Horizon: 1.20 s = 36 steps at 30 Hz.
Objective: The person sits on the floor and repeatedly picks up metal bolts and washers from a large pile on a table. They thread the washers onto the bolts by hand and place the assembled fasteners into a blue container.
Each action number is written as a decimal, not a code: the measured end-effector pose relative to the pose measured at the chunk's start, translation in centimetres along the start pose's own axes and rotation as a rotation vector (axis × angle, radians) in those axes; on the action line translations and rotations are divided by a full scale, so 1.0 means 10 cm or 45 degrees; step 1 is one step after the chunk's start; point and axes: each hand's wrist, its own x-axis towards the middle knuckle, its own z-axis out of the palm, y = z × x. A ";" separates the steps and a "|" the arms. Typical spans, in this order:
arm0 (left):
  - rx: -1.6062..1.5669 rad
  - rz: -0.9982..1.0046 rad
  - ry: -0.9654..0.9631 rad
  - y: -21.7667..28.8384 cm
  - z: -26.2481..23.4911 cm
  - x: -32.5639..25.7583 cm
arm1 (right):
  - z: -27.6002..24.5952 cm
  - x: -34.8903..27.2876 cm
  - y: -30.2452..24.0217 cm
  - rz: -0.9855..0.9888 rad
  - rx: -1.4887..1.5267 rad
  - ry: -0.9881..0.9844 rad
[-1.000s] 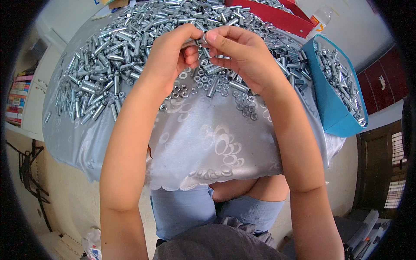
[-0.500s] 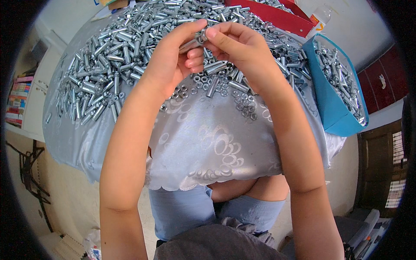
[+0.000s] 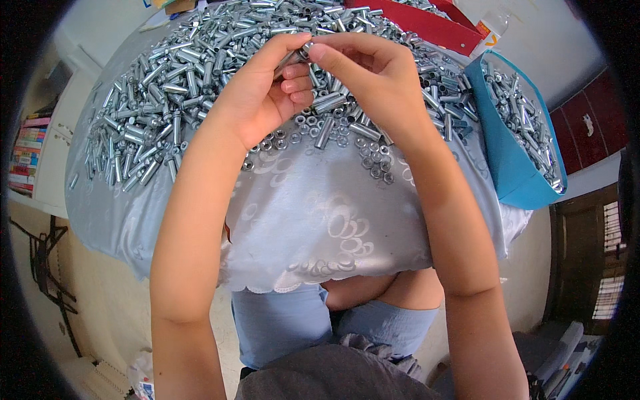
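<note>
A shiny metal sleeve anchor [image 3: 291, 60] is held above the table, tilted, with its upper end toward the right. My left hand [image 3: 261, 100] is closed around its body, fingers curled underneath and thumb along the top. At that upper end, the thumb and forefinger of my right hand [image 3: 380, 80] pinch the anchor's tip; whether a separate nut sits between them is hidden by the fingers. Below the hands, loose hex nuts [image 3: 377, 162] lie on the silvery patterned tablecloth [image 3: 287, 207]. Beyond them spreads a large heap of sleeve anchors [image 3: 177, 87].
On the right, a blue box [image 3: 513, 175] full of sleeve anchors stands at the table's edge. A red box [image 3: 427, 30] with more metal parts is at the back, beside a clear bottle [image 3: 495, 25]. My legs are under the table's front edge.
My right fingers have shifted slightly at the anchor's end, and the right hand has turned a little. My left hand still holds the anchor in nearly the same place.
</note>
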 end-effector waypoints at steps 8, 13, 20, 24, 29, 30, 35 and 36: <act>0.375 0.057 0.228 -0.05 0.01 0.01 | -0.03 0.01 0.10 -0.137 -0.290 -0.014; 0.661 0.118 0.419 -0.07 -0.06 0.02 | 0.02 -0.03 0.12 -0.046 -0.331 -0.057; 0.877 0.380 0.520 -0.13 0.06 0.02 | 0.03 -0.05 0.05 0.222 -0.449 -0.198; 0.854 0.374 0.493 -0.10 0.06 -0.02 | 0.00 -0.04 -0.07 0.405 -0.381 -0.242; 0.771 0.373 0.556 -0.09 0.09 0.00 | -0.03 -0.03 0.08 -0.030 -0.255 -0.172; 0.768 0.385 0.567 -0.10 0.07 0.00 | -0.04 -0.01 0.09 -0.046 -0.250 -0.224; 0.806 0.373 0.472 -0.13 -0.03 0.04 | -0.07 0.01 0.12 -0.029 -0.383 -0.154; 0.801 0.359 0.468 -0.15 -0.03 0.05 | -0.07 -0.01 0.07 -0.029 -0.378 -0.113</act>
